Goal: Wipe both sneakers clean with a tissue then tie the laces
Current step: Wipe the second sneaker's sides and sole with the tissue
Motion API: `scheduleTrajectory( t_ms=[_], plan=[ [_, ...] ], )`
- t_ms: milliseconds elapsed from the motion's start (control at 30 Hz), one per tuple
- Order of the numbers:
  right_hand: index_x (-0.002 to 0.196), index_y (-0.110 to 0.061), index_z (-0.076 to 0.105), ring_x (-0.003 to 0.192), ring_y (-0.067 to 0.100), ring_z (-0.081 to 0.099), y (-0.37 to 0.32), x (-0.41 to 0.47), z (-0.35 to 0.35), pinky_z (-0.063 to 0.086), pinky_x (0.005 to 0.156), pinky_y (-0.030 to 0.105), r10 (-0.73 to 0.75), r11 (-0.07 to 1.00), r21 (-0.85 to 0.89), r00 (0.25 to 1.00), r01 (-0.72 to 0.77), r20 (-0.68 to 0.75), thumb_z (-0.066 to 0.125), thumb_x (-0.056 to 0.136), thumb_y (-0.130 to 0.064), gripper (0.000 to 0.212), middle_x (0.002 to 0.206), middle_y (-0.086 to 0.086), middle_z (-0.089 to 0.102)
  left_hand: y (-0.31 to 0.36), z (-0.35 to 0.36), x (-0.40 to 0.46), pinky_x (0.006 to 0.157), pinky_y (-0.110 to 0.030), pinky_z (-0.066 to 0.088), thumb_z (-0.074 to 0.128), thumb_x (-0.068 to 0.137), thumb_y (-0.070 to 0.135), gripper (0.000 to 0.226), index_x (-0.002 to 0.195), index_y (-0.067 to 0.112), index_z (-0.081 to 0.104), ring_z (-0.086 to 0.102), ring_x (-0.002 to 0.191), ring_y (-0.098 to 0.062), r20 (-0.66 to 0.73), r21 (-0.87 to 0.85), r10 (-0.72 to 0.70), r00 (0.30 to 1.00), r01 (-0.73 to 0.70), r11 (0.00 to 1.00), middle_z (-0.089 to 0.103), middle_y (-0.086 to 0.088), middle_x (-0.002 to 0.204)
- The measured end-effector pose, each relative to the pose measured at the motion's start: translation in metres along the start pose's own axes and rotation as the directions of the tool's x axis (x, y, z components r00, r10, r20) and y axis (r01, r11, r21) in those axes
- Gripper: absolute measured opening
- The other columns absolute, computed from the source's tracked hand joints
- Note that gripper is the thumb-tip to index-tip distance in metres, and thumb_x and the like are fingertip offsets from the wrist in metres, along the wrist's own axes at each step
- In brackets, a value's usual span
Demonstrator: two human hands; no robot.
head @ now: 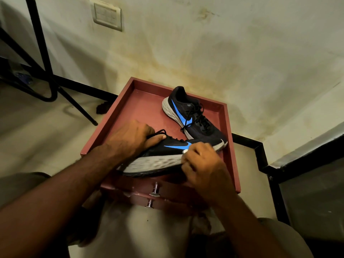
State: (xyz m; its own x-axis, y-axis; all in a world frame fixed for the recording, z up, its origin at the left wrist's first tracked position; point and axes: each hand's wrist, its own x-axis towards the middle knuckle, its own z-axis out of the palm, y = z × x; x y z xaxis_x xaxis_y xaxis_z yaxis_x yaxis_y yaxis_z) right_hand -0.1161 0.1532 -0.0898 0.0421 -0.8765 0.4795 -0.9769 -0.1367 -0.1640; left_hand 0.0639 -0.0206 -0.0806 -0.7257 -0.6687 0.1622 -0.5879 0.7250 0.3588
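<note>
Right hand [202, 164] curled tight around a small wad of white tissue [185, 151]; only a sliver of it shows past the fingertips, pressed where the near sneaker [163, 157] upper meets its white midsole, just below the blue swoosh. Left hand [130, 138] clamped over the collar and lace area of the same shoe, thumb on top, steadying it. This sneaker is tilted onto its side with the sole facing the camera, resting on the front part of the red tray-top [149, 101] of a small drawer unit.

1 loose black lace loop [158, 132] sticks out by the left thumb. Second sneaker [193, 114] sits upright further back on the tray, near the back right corner, well apart from both hands, laces undone and trailing.

Risks, as judgement:
- Tissue wad is small, so it may shred or slip out under hard rubbing, leaving bare fingers on the sole.
- Shoe overhangs the tray's front edge, so a strong push could slide it off toward the lap.
- Loose laces could snag under the left hand or drag through dirt.
- Toe end may knock the second sneaker if the shoe swings.

2 metal drawer knobs [154, 190] sit just below the shoe.
</note>
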Motion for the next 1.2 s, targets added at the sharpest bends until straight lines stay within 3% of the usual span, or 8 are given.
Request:
scheduleTrajectory(
  t_ms=[133, 233, 400, 700, 800, 900, 1067, 1200],
  plan=[
    [0.08, -0.01, 0.065, 0.082, 0.027, 0.055, 0.048, -0.007, -0.033, 0.045, 0.073, 0.038, 0.264, 0.943, -0.158, 0.948, -0.293, -0.178, 0.07, 0.086, -0.008, 0.008, 0.086, 0.007, 0.061, 0.003, -0.002, 0.002, 0.043, -0.028, 0.026, 0.046, 0.099, 0.063, 0.058, 0.062, 0.019, 0.054, 0.051, 0.051, -0.015, -0.02, 0.065, 0.014, 1.0, -0.013, 0.998, 0.054, -0.003, 0.053],
    [0.079, -0.014, 0.067, 0.08, 0.025, 0.06, 0.062, -0.013, -0.041, 0.049, 0.072, 0.037, 0.449, 0.882, -0.053, 0.869, -0.468, -0.208, 0.072, 0.083, -0.006, 0.01, 0.086, 0.002, 0.062, 0.004, -0.002, 0.002, 0.043, -0.03, 0.028, 0.047, 0.099, 0.062, 0.055, 0.063, 0.021, 0.055, 0.052, 0.051, -0.017, -0.019, 0.052, -0.007, 1.0, 0.008, 0.999, 0.055, -0.003, 0.053],
    [0.084, -0.01, 0.067, 0.072, 0.015, 0.055, 0.021, -0.009, -0.01, 0.05, 0.064, 0.031, 0.264, 0.964, 0.089, 0.95, -0.252, -0.166, 0.071, 0.079, 0.003, 0.014, 0.084, 0.002, 0.06, 0.005, 0.003, 0.0, 0.043, -0.029, 0.024, 0.05, 0.099, 0.058, 0.056, 0.06, 0.018, 0.056, 0.048, 0.047, -0.017, -0.022, -0.006, -0.05, 0.999, 0.05, 0.999, 0.052, -0.003, 0.05],
    [0.087, -0.007, 0.069, 0.077, 0.014, 0.059, 0.002, 0.0, -0.002, 0.053, 0.068, 0.03, 0.179, 0.974, 0.172, 0.97, -0.15, -0.165, 0.072, 0.083, 0.006, 0.014, 0.086, 0.002, 0.063, 0.002, 0.002, 0.0, 0.043, -0.032, 0.027, 0.049, 0.099, 0.058, 0.058, 0.058, 0.017, 0.055, 0.047, 0.045, -0.02, -0.035, -0.018, -0.058, 0.998, 0.057, 0.998, 0.051, -0.005, 0.049],
    [0.09, -0.004, 0.067, 0.084, 0.024, 0.058, -0.032, 0.002, 0.012, 0.05, 0.078, 0.038, -0.031, 0.969, 0.242, 0.998, 0.045, -0.062, 0.069, 0.087, 0.003, 0.009, 0.092, 0.008, 0.063, 0.008, 0.011, 0.002, 0.043, -0.034, 0.029, 0.047, 0.098, 0.062, 0.06, 0.057, 0.018, 0.05, 0.047, 0.046, -0.022, -0.061, -0.014, -0.003, 0.998, 0.002, 1.0, 0.05, -0.005, 0.048],
    [0.092, -0.001, 0.067, 0.087, 0.032, 0.057, -0.052, 0.004, 0.025, 0.049, 0.083, 0.043, -0.211, 0.95, 0.239, 0.977, 0.2, 0.023, 0.063, 0.094, 0.001, 0.005, 0.1, 0.012, 0.064, 0.009, 0.018, 0.003, 0.047, -0.039, 0.044, 0.036, 0.093, 0.073, 0.063, 0.061, 0.021, 0.053, 0.051, 0.048, -0.02, -0.019, -0.033, 0.043, 0.999, -0.044, 0.999, 0.053, -0.001, 0.051],
    [0.091, -0.004, 0.067, 0.087, 0.031, 0.058, -0.037, 0.005, 0.021, 0.049, 0.083, 0.041, -0.24, 0.956, 0.189, 0.969, 0.226, 0.059, 0.064, 0.09, -0.002, 0.003, 0.099, 0.01, 0.065, 0.002, 0.02, 0.004, 0.048, -0.042, 0.046, 0.034, 0.09, 0.074, 0.063, 0.058, 0.021, 0.049, 0.051, 0.048, -0.021, -0.024, -0.046, 0.041, 0.999, -0.043, 0.998, 0.051, -0.002, 0.049],
    [0.087, -0.011, 0.064, 0.085, 0.018, 0.048, -0.003, 0.003, 0.008, 0.046, 0.076, 0.038, -0.051, 0.997, 0.054, 0.997, 0.049, 0.049, 0.066, 0.091, -0.009, 0.005, 0.093, 0.004, 0.063, 0.003, 0.016, 0.003, 0.047, -0.041, 0.041, 0.045, 0.098, 0.064, 0.061, 0.056, 0.02, 0.048, 0.05, 0.047, -0.021, -0.038, -0.048, 0.039, 0.999, -0.041, 0.998, 0.048, -0.003, 0.047]
  ],
)
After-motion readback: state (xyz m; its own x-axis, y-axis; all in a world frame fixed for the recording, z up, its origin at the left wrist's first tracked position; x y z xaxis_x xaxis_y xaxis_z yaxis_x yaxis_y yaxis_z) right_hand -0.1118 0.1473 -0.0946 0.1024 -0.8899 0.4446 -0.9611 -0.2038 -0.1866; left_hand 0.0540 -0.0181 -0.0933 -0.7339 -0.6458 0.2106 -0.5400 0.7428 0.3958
